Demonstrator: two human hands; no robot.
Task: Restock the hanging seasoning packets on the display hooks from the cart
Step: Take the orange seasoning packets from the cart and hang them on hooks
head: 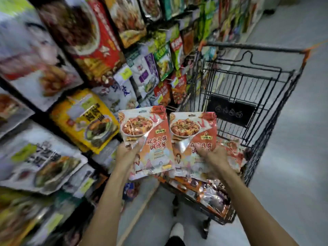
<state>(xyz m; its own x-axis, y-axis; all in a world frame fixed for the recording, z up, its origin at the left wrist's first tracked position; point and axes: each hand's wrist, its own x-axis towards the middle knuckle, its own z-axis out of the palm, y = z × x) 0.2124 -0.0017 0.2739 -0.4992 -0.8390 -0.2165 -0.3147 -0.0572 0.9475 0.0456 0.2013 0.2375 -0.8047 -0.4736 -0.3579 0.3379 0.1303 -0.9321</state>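
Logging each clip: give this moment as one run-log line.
phase: packets in hand, not yet hung | left hand grips left packet | right hand grips right packet | cart holds more packets

"麻婆豆腐调味酱" is printed in red on the left packet [147,139]. On the right packet [193,132] only "麻婆豆腐" can be read.

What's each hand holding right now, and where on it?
One packet each. The left hand pinches an orange seasoning packet at its lower left edge; the right hand grips a second, matching packet across its lower middle.
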